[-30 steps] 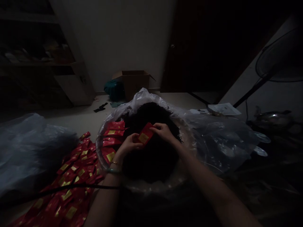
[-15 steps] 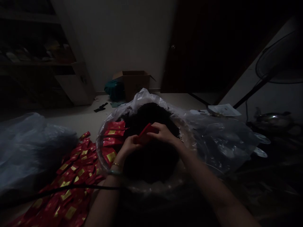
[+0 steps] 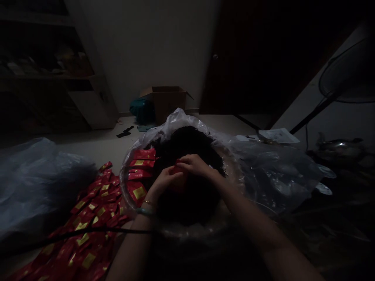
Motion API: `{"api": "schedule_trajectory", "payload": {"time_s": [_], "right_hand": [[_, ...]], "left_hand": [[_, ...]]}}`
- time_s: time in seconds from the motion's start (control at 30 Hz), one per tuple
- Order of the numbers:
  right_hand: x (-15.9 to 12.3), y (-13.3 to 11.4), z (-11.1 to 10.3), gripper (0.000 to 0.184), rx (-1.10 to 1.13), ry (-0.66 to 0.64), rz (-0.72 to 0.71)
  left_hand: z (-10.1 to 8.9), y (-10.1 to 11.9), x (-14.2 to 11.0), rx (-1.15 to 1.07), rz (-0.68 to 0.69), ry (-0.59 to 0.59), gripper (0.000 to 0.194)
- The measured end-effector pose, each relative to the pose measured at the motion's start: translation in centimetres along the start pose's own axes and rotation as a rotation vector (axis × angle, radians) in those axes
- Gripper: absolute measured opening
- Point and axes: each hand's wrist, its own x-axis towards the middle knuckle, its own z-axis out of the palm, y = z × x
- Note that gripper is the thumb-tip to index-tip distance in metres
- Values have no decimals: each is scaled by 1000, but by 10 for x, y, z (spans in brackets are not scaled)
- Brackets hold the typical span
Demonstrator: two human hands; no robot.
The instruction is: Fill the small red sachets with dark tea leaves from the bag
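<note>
My left hand (image 3: 164, 180) and my right hand (image 3: 195, 164) are close together over a dark heap of loose, leaf-like material (image 3: 190, 207). Between them they grip a small red packet (image 3: 179, 179), now mostly hidden by the fingers and shadow. The heap lies in a round container lined with clear plastic (image 3: 125, 175). Inside its left edge several red packets (image 3: 142, 155) with gold labels are laid in a column. A gold bracelet and a pale green bangle (image 3: 144, 211) circle my left wrist.
Left of the container spreads a pile of red packets (image 3: 88, 218), beside a big plastic bag (image 3: 41, 183). Clear plastic sheeting (image 3: 281, 175) lies on the right, near a standing fan (image 3: 348, 74). An open cardboard box (image 3: 169, 103) stands by the wall.
The red packet has tilted so that its gold label no longer shows. My right hand has moved left and slightly down, closer to my left hand.
</note>
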Motion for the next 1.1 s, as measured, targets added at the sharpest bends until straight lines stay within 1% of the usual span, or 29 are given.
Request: {"api": "schedule_trajectory", "payload": {"time_s": [0.07, 0.17, 0.23, 0.33, 0.4, 0.43, 0.5, 0.57, 0.6, 0.63, 0.67, 0.73, 0.8, 0.87, 0.97, 1.1], "right_hand": [[-1, -1, -1, 17, 4, -3, 9], [-3, -3, -6, 18, 87, -64, -58], [-5, -3, -11, 23, 188, -172, -99], [-6, 1, -17, 37, 288, -378, -89], [-4, 4, -17, 39, 308, -420, -63], [-4, 6, -16, 36, 306, -402, -46], [-2, 10, -13, 28, 279, -318, -11], [-1, 12, -8, 25, 259, -239, 10], [-2, 13, -5, 25, 264, -224, 19], [-2, 14, -3, 26, 282, -230, 32], [-2, 14, -1, 29, 308, -253, 47], [-2, 14, 3, 31, 356, -295, 82], [-2, 13, 4, 28, 368, -303, 103], [0, 12, 2, 22, 345, -270, 99], [1, 10, -5, 22, 336, -171, 103], [1, 5, -15, 24, 426, -25, 176]], "left_hand": [[1, 2, -1, -61, -15, -2, 46], [3, 6, -3, -87, -4, -3, 46], [4, 9, -5, -76, -2, 11, 46], [4, 14, -7, -48, -18, 47, 45], [4, 16, -7, -3, -12, 76, 43], [4, 16, -6, 36, 4, 95, 42], [2, 13, -4, 149, 66, 131, 43], [0, 7, -1, 288, 155, 149, 55], [0, 4, 1, 365, 188, 153, 62], [-1, 2, 2, 438, 208, 158, 67], [0, -1, 2, 504, 216, 166, 68], [0, -3, 3, 602, 220, 190, 60], [1, -4, 3, 639, 232, 211, 53], [0, -3, 4, 647, 242, 236, 50], [-1, -2, 5, 630, 245, 276, 45], [-2, -5, 7, 564, 260, 350, 47]]}}
